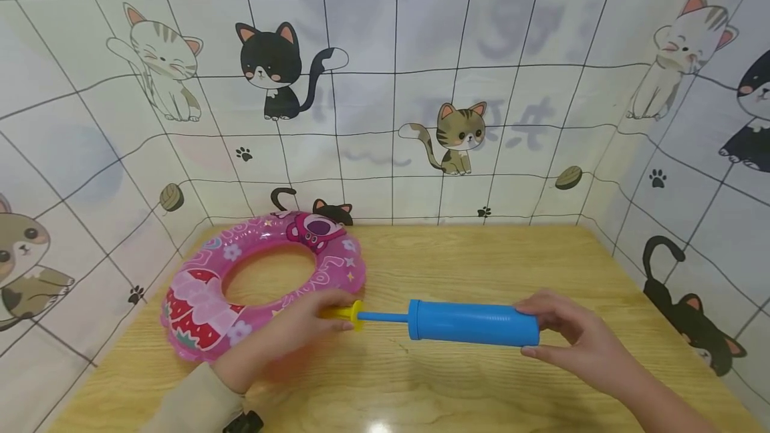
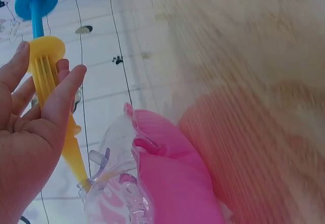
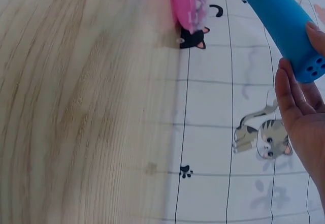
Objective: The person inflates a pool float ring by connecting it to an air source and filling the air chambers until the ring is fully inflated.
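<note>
A blue hand pump (image 1: 475, 323) with a yellow nozzle handle (image 2: 45, 76) is held level above the table between both hands. My left hand (image 1: 301, 326) grips the yellow handle, and my right hand (image 1: 577, 339) holds the far end of the blue barrel, where small holes show in the right wrist view. A short length of blue rod shows between handle and barrel. The pink inflated swim ring (image 1: 337, 266) lies at the left, under and behind my left hand. In the left wrist view the yellow tip meets the ring's clear valve (image 2: 99, 158).
The wooden table (image 1: 481, 259) runs back to a wall covering (image 1: 373, 105) printed with cats and grid lines. Similar covering stands at the left and right sides. A dark band (image 1: 243, 421) sits at the left wrist.
</note>
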Action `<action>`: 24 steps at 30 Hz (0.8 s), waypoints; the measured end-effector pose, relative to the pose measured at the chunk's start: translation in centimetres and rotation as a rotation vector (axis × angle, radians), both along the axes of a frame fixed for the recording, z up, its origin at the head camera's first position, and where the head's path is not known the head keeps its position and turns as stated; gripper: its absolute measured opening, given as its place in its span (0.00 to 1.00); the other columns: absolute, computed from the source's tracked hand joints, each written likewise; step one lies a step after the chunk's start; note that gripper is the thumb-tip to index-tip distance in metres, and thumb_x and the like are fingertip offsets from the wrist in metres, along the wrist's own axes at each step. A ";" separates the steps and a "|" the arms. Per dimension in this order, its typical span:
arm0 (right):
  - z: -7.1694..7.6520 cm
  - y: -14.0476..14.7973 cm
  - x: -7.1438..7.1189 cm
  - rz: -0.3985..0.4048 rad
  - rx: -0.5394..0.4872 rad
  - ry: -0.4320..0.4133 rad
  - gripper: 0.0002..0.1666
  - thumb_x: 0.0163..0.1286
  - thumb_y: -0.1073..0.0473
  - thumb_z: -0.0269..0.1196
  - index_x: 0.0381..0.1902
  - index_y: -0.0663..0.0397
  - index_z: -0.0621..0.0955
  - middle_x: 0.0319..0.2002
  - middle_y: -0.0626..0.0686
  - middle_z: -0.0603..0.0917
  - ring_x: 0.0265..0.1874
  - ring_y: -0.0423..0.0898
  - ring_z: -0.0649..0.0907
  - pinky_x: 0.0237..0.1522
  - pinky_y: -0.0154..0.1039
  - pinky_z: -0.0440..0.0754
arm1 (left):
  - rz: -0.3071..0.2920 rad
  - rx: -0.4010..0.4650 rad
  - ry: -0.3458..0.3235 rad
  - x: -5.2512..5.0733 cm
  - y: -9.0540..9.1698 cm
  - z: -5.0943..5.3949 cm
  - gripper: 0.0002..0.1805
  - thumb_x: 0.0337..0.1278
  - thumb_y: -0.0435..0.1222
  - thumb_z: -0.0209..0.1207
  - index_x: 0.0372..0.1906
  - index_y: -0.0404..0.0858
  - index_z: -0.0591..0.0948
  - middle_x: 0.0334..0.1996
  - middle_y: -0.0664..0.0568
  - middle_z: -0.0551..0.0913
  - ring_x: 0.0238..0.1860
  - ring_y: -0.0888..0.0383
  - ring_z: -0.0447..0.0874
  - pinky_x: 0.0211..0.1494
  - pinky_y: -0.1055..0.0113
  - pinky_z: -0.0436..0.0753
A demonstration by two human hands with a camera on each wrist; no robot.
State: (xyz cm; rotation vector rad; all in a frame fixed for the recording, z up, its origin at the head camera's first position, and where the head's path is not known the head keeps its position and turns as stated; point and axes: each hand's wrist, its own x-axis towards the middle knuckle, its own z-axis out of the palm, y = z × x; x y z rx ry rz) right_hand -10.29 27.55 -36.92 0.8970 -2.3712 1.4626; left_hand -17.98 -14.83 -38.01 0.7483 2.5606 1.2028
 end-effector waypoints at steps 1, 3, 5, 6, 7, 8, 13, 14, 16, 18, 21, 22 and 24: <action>0.0 0.4 0.1 -0.001 -0.001 0.003 0.35 0.50 0.80 0.70 0.58 0.63 0.77 0.51 0.50 0.78 0.43 0.42 0.82 0.43 0.33 0.82 | 0.001 -0.001 -0.003 -0.1 -0.2 0.0 0.20 0.59 0.44 0.65 0.56 0.46 0.81 0.50 0.59 0.82 0.55 0.52 0.77 0.62 0.48 0.73; -0.1 1.2 0.3 -0.002 -0.008 0.008 0.35 0.49 0.82 0.69 0.58 0.65 0.76 0.52 0.50 0.77 0.45 0.42 0.81 0.43 0.32 0.82 | 0.002 -0.008 0.004 -0.2 -0.7 0.0 0.21 0.58 0.45 0.66 0.56 0.46 0.81 0.50 0.60 0.82 0.56 0.52 0.77 0.62 0.47 0.72; -0.2 1.9 0.6 -0.016 -0.018 0.003 0.36 0.49 0.83 0.68 0.58 0.67 0.76 0.52 0.49 0.77 0.46 0.40 0.81 0.44 0.31 0.81 | 0.003 -0.018 0.010 -0.3 -1.1 0.0 0.21 0.58 0.46 0.66 0.57 0.46 0.81 0.51 0.60 0.82 0.56 0.53 0.77 0.63 0.47 0.72; -0.3 2.2 0.7 -0.023 -0.021 0.001 0.36 0.49 0.84 0.68 0.58 0.67 0.76 0.53 0.48 0.77 0.46 0.39 0.81 0.44 0.30 0.81 | -0.003 -0.017 0.021 -0.3 -1.2 0.1 0.21 0.58 0.46 0.66 0.56 0.46 0.81 0.51 0.60 0.82 0.56 0.52 0.77 0.62 0.46 0.72; -0.3 2.5 0.8 -0.031 -0.024 -0.003 0.36 0.48 0.84 0.68 0.58 0.67 0.76 0.53 0.47 0.77 0.47 0.39 0.80 0.44 0.30 0.81 | -0.002 -0.022 0.026 -0.3 -1.4 0.1 0.21 0.58 0.46 0.66 0.56 0.46 0.81 0.51 0.60 0.82 0.56 0.52 0.77 0.63 0.46 0.72; -0.3 2.8 0.9 -0.030 -0.028 -0.005 0.36 0.48 0.85 0.68 0.58 0.68 0.76 0.53 0.47 0.77 0.47 0.38 0.80 0.44 0.30 0.81 | -0.004 -0.023 0.028 -0.3 -1.5 0.1 0.20 0.59 0.46 0.66 0.56 0.46 0.82 0.50 0.60 0.82 0.56 0.53 0.77 0.62 0.47 0.72; -0.4 3.7 1.4 -0.055 -0.014 -0.012 0.36 0.48 0.86 0.67 0.58 0.70 0.75 0.54 0.46 0.77 0.49 0.37 0.79 0.44 0.29 0.81 | -0.015 -0.009 0.027 -0.2 -1.7 0.2 0.19 0.59 0.43 0.65 0.55 0.45 0.82 0.49 0.59 0.82 0.54 0.53 0.77 0.62 0.47 0.73; -0.4 3.7 1.4 -0.065 -0.007 -0.012 0.36 0.48 0.85 0.67 0.58 0.69 0.75 0.54 0.45 0.77 0.48 0.36 0.80 0.44 0.29 0.81 | -0.016 0.002 0.019 -0.2 -1.6 0.2 0.19 0.60 0.43 0.65 0.55 0.44 0.82 0.49 0.58 0.82 0.53 0.52 0.77 0.61 0.47 0.73; -0.4 3.7 1.5 -0.091 0.003 -0.016 0.36 0.48 0.85 0.67 0.58 0.68 0.76 0.54 0.45 0.77 0.48 0.36 0.80 0.43 0.29 0.81 | -0.009 0.012 0.015 0.0 -1.2 0.1 0.19 0.60 0.42 0.65 0.55 0.42 0.82 0.49 0.56 0.83 0.53 0.52 0.77 0.61 0.48 0.73; -0.5 3.5 1.4 -0.103 0.003 -0.029 0.35 0.49 0.84 0.68 0.57 0.68 0.76 0.52 0.45 0.77 0.46 0.37 0.81 0.43 0.30 0.82 | 0.001 0.017 0.020 0.3 -0.6 0.1 0.19 0.60 0.42 0.65 0.55 0.40 0.82 0.49 0.54 0.83 0.54 0.51 0.78 0.61 0.48 0.73; -0.8 2.9 1.2 -0.117 -0.004 -0.066 0.33 0.51 0.82 0.68 0.57 0.66 0.76 0.51 0.45 0.77 0.44 0.39 0.83 0.41 0.32 0.83 | -0.002 0.024 0.031 0.5 0.5 0.0 0.20 0.60 0.40 0.65 0.55 0.36 0.83 0.50 0.51 0.84 0.54 0.48 0.78 0.60 0.49 0.75; -0.9 2.6 1.2 -0.123 -0.008 -0.082 0.32 0.52 0.81 0.69 0.56 0.66 0.77 0.50 0.44 0.77 0.43 0.39 0.83 0.41 0.33 0.83 | -0.009 0.026 0.045 0.5 0.9 -0.1 0.20 0.59 0.40 0.65 0.54 0.35 0.83 0.50 0.50 0.84 0.55 0.48 0.78 0.59 0.49 0.75; -1.2 2.0 1.0 -0.130 -0.016 -0.111 0.30 0.53 0.79 0.69 0.56 0.65 0.77 0.50 0.43 0.78 0.42 0.40 0.83 0.40 0.34 0.84 | -0.024 0.041 0.051 0.6 1.6 -0.2 0.19 0.60 0.38 0.65 0.54 0.33 0.83 0.50 0.48 0.84 0.54 0.47 0.78 0.58 0.50 0.76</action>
